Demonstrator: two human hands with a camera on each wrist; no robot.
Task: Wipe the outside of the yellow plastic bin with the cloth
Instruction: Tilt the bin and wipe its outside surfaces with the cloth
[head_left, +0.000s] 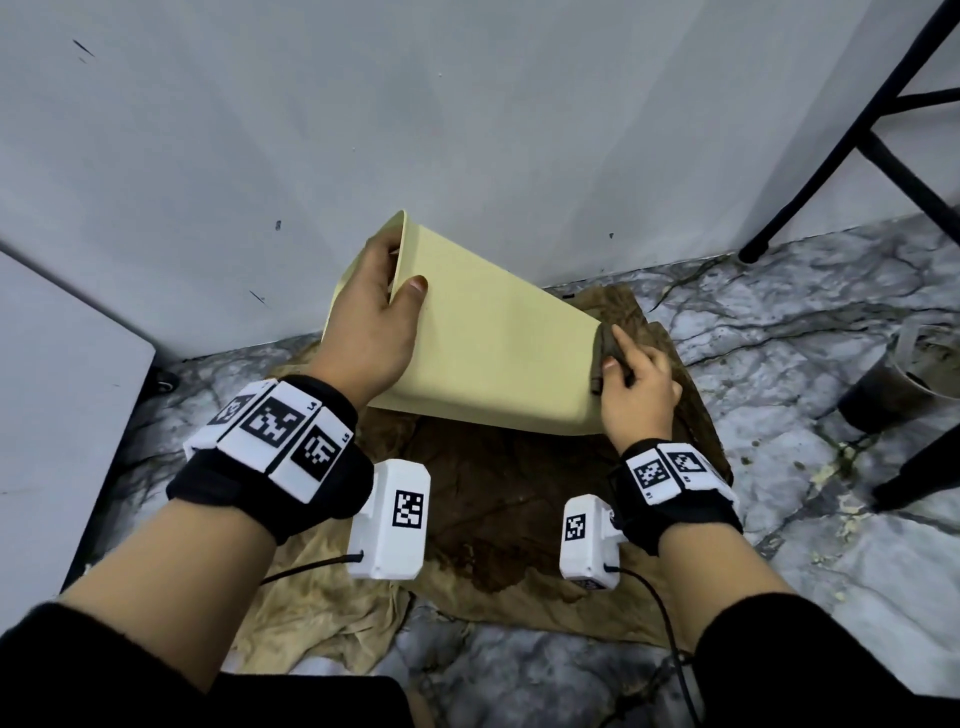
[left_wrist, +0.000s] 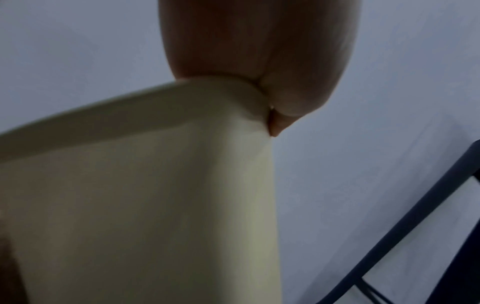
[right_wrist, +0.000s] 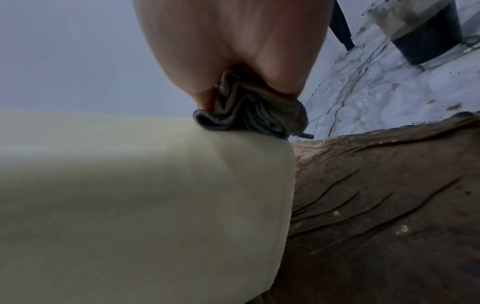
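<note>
The pale yellow plastic bin (head_left: 488, 338) is tilted, its open rim up at the left and its base down at the right, over a brown cloth on the floor. My left hand (head_left: 371, 312) grips the rim, thumb on the outer wall and fingers inside; the left wrist view shows the bin (left_wrist: 145, 195) close under the palm. My right hand (head_left: 636, 387) holds a bunched dark grey cloth (head_left: 605, 358) and presses it against the bin's lower right edge. In the right wrist view the cloth (right_wrist: 249, 115) sits on the corner of the bin (right_wrist: 155, 195).
A stained brown floor cloth (head_left: 493, 499) lies under the bin on the marble-patterned floor (head_left: 779, 322). A grey wall (head_left: 363, 130) stands just behind. Black chair legs (head_left: 852, 140) rise at the right, with a dirty dark cup (head_left: 893, 384) beside them. A white panel (head_left: 62, 395) stands at the left.
</note>
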